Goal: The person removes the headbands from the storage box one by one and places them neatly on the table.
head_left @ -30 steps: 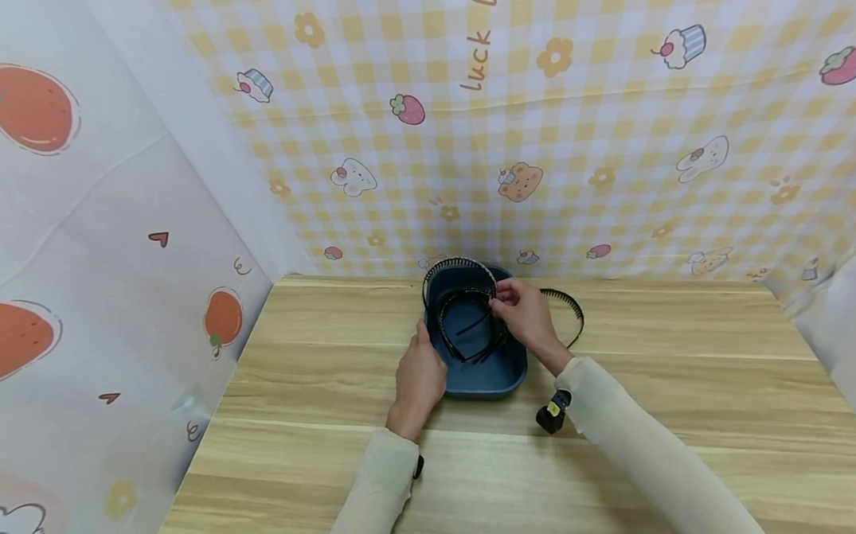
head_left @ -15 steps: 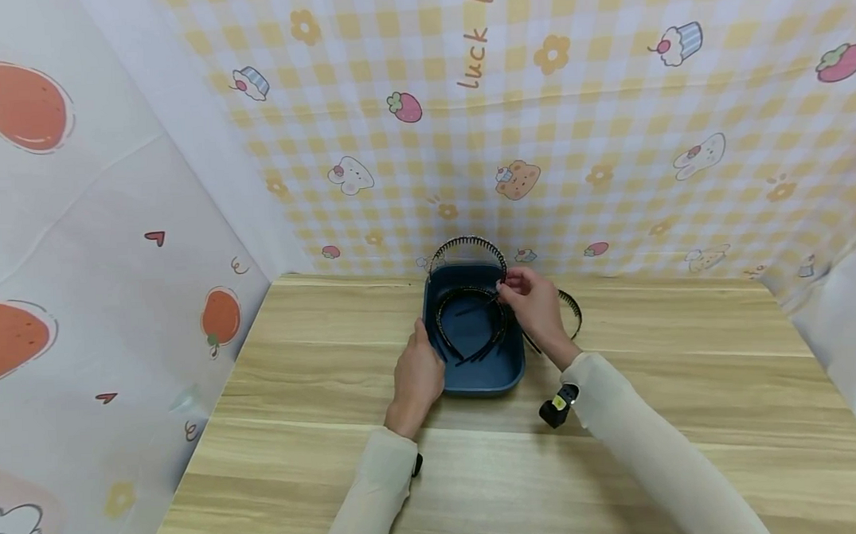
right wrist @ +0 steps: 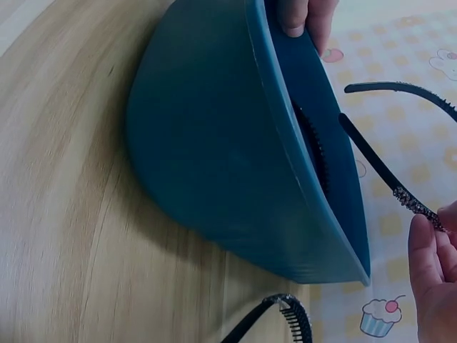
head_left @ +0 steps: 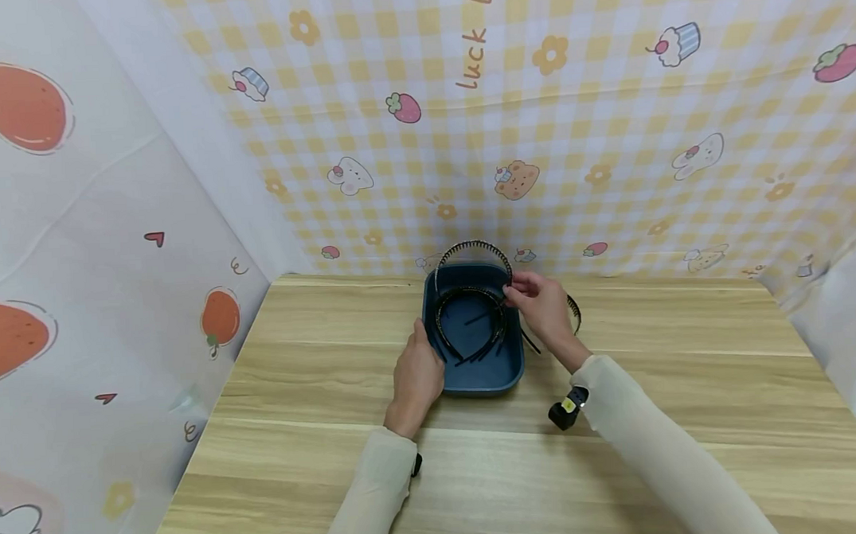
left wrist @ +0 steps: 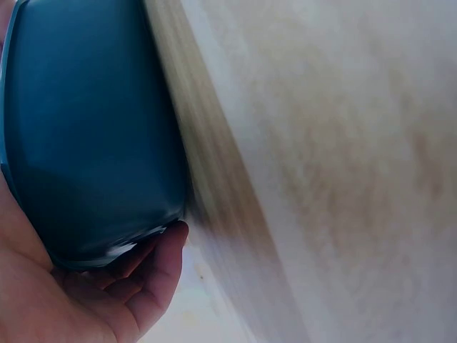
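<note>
A dark blue plastic bin (head_left: pixel 480 390) stands on the table against the back wall. My left hand (head_left: pixel 418 371) grips its left side; in the left wrist view the fingers (left wrist: pixel 161 275) curl round the bin's wall. At the bin's right edge, my right hand (head_left: pixel 544 308) pinches a black toothed headband (head_left: pixel 473 243) by one arm, its arch up over the back rim. In the right wrist view this headband (right wrist: pixel 378 161) has glittery trim and hangs apart from the bin. More black headbands (head_left: pixel 466 291) lie inside the bin; their number is unclear.
Another toothed headband (head_left: pixel 578 314) lies on the table just right of the bin, partly behind my right hand. The wooden table (head_left: pixel 654 353) meets a yellow checked cloth wall (head_left: pixel 613 235) behind and a white printed wall (head_left: pixel 211 229) at the left.
My right hand has moved up and to the right, raising the pinched headband from the bin to above its back rim. The left hand stays on the bin.
</note>
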{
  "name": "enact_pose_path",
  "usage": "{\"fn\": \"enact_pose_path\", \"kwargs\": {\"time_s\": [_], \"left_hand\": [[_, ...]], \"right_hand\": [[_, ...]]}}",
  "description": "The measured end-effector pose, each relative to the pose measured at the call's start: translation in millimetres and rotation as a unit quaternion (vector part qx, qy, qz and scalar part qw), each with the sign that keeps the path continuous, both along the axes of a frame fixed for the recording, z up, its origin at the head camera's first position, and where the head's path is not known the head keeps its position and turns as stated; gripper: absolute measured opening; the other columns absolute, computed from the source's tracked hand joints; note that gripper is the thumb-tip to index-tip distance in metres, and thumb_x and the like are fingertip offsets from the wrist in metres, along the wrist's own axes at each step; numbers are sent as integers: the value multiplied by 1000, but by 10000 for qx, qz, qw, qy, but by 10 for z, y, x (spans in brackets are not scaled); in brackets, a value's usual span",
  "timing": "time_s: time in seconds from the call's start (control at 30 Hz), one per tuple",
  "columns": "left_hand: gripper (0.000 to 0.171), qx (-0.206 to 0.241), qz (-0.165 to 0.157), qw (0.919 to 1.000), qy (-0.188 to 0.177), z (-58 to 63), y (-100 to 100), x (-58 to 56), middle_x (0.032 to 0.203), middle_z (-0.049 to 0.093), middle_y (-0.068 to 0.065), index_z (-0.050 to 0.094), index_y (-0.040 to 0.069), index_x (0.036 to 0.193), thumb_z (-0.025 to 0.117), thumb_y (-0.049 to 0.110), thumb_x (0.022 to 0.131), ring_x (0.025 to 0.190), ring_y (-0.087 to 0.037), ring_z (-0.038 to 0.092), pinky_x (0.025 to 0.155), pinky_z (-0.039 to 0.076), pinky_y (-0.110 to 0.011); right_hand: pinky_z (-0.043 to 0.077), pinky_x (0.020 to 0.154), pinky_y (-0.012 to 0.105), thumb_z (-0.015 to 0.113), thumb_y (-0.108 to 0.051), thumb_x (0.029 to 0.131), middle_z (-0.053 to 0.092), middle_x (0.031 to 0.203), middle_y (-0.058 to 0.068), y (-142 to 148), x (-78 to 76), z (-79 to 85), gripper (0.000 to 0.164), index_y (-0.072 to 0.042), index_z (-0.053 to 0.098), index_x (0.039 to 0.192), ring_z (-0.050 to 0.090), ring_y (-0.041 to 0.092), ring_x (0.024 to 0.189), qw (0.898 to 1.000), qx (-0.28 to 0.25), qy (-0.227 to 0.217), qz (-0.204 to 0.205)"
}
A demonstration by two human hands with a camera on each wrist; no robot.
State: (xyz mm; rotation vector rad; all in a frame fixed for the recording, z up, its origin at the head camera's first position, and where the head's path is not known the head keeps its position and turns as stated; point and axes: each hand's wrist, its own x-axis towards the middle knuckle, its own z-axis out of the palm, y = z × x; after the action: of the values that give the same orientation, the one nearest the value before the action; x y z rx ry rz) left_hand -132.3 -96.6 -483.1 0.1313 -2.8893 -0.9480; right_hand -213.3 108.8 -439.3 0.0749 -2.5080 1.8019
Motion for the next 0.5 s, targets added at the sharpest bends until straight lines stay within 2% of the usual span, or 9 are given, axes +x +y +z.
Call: {"fn": "enact_pose_path", "kwargs": {"time_s": [0.27, 0.5], "left_hand": [[54, 2, 20, 10000, 30, -17, 23, -10, 122, 61, -24, 31, -8, 150, 46, 2, 99, 53, -19, 50, 45, 40, -30], [54, -52, 80, 10000, 0, -15, 15, -13, 122, 62, -24, 32, -7, 150, 46, 3, 99, 54, -20, 52, 45, 41, -31]], "right_hand": [[57, 68, 21, 68, -6, 93, 71, 105, 27, 152, 36, -9, 37, 3, 60, 127, 66, -2, 66, 9998, -35, -192, -20], [57, 66, 20, 67, -5, 93, 71, 104, 28, 275, 55, -79, 33, 3, 62, 125, 72, 14, 73, 9997, -21, -176, 175]]}}
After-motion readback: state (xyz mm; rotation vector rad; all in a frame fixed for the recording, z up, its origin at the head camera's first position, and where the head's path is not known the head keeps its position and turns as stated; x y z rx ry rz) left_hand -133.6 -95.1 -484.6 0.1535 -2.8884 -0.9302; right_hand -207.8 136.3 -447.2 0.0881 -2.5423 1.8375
